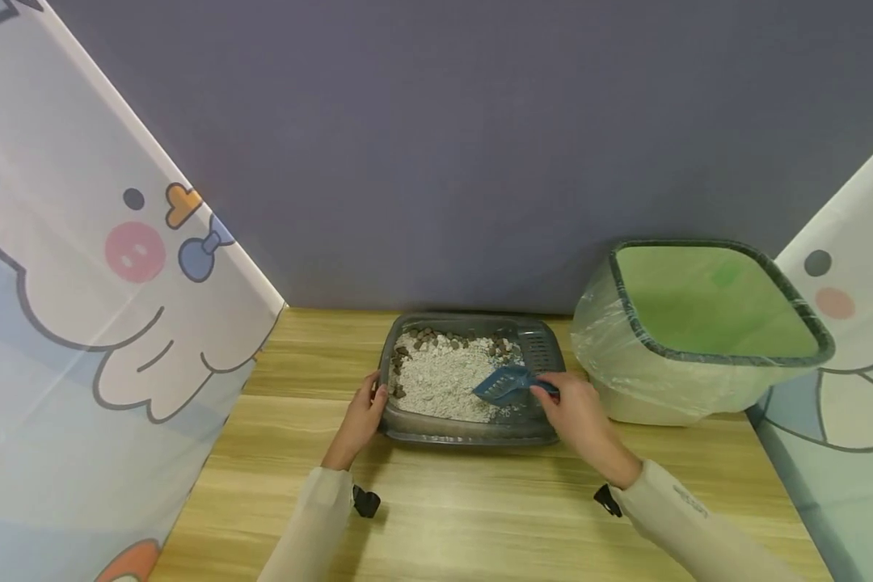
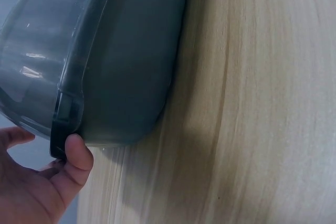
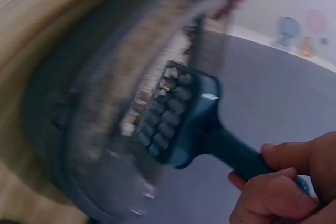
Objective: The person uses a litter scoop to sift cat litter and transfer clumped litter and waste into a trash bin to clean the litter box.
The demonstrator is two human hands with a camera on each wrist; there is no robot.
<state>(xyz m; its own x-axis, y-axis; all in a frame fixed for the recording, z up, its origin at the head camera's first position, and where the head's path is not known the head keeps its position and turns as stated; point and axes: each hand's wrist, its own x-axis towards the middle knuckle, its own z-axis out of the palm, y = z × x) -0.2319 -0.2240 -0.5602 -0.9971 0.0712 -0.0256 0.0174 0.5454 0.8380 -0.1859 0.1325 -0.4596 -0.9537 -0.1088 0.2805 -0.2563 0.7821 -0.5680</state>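
A dark grey litter box holds pale cat litter with brown lumps along its far and left sides. My left hand grips the box's left rim; the left wrist view shows the thumb on the outer edge of the rim. In my right hand is a blue slotted litter scoop, pinched by its handle. The scoop's head is over the right part of the litter, and in the right wrist view its slots show some light bits. That view is blurred.
A large bin with a clear plastic liner and a dark rim stands right of the litter box. The wooden table ends at a grey panel behind. Cartoon-printed panels border both sides.
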